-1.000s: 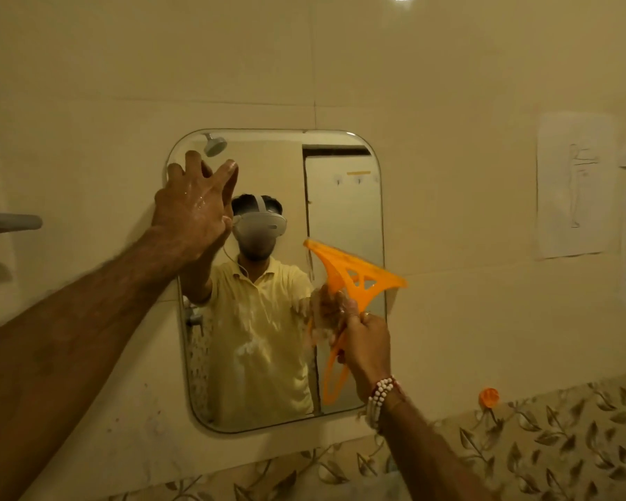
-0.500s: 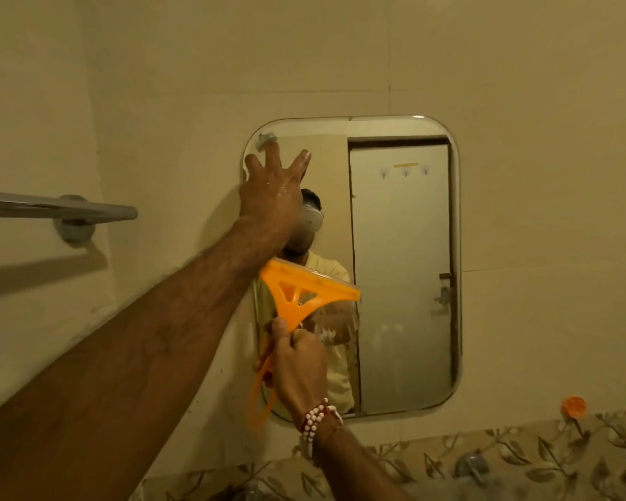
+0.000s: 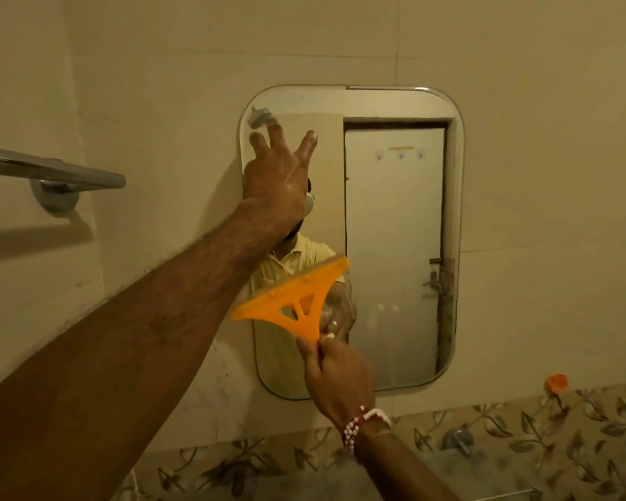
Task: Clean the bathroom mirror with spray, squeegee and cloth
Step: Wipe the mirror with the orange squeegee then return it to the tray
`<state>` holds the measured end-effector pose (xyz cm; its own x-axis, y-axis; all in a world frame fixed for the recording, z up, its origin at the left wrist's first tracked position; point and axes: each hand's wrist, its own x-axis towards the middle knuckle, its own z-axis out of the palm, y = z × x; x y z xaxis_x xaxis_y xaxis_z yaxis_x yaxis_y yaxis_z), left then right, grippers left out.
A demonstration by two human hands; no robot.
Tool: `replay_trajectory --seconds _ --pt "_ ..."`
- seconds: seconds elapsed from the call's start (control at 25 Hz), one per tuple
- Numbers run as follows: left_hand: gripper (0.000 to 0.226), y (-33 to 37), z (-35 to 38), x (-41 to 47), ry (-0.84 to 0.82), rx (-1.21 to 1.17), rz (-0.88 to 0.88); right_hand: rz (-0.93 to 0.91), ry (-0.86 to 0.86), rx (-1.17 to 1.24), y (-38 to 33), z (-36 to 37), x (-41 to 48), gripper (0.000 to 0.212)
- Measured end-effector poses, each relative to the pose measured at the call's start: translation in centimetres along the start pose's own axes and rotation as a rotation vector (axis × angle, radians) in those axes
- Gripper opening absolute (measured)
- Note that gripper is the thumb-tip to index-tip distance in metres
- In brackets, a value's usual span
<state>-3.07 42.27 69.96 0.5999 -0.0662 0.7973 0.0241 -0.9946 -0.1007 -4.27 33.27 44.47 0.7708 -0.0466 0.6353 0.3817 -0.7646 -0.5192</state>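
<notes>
A rounded rectangular mirror (image 3: 394, 229) hangs on the cream tiled wall. My left hand (image 3: 277, 175) is wet, fingers spread, pressed flat against the mirror's upper left part. My right hand (image 3: 335, 370) grips the handle of an orange squeegee (image 3: 297, 301), whose blade is tilted, left end low, over the mirror's lower left area. White foam shows between the handle and my fingers. Neither a spray bottle nor a cloth is in view.
A chrome towel bar (image 3: 51, 171) juts from the wall at left. A leaf-patterned tile band (image 3: 521, 439) runs below the mirror, with a metal tap (image 3: 456, 437) and an orange cap-like object (image 3: 556, 383) at right. The mirror reflects a white door.
The view has swung left, so the mirror sits further right in frame. My right hand carried the squeegee from the mirror's right side to its lower left. My left hand stayed on the upper left.
</notes>
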Motion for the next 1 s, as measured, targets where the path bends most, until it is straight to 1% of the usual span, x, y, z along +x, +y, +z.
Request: replay_trajectory --seconds 0.16,0.28,0.36,0.48,0.6,0.72,0.84,0.92,1.0 --pt "0.116 0.6 0.1 -0.9 -0.034 0.012 -0.014 -0.176 0.122 -0.259 1.1 -4.8 2.0 0.053" --pt "0.119 1.1 -0.2 -1.5 -0.054 -0.015 -0.029 -0.266 0.133 -0.421 2.3 -7.6 2.9 0.057" --pt "0.121 1.2 -0.5 -1.6 -0.068 -0.035 -0.037 -0.32 0.176 -0.484 3.6 -9.8 3.3 0.059" --pt "0.124 1.4 -0.6 -1.5 -0.076 -0.036 -0.056 -0.292 0.179 -0.57 7.4 -13.6 4.1 0.058" --pt "0.114 2.0 -0.2 -1.3 -0.056 -0.037 -0.093 -0.194 0.17 -0.619 11.9 -16.7 4.4 0.062" --pt "0.111 2.5 0.0 -1.0 -0.062 -0.042 -0.109 -0.13 0.221 -0.605 14.9 -18.3 4.1 0.062" --pt "0.112 2.6 0.2 -0.9 -0.06 -0.041 -0.13 -0.015 0.216 -0.513 17.1 -17.4 3.4 0.066" --pt "0.112 2.3 0.3 -1.2 -0.047 -0.048 -0.123 0.068 0.226 -0.364 17.9 -15.5 2.2 0.065" --pt "0.115 1.7 0.3 -1.6 -0.047 -0.066 -0.108 0.156 0.249 -0.155 18.1 -12.9 0.4 0.064"
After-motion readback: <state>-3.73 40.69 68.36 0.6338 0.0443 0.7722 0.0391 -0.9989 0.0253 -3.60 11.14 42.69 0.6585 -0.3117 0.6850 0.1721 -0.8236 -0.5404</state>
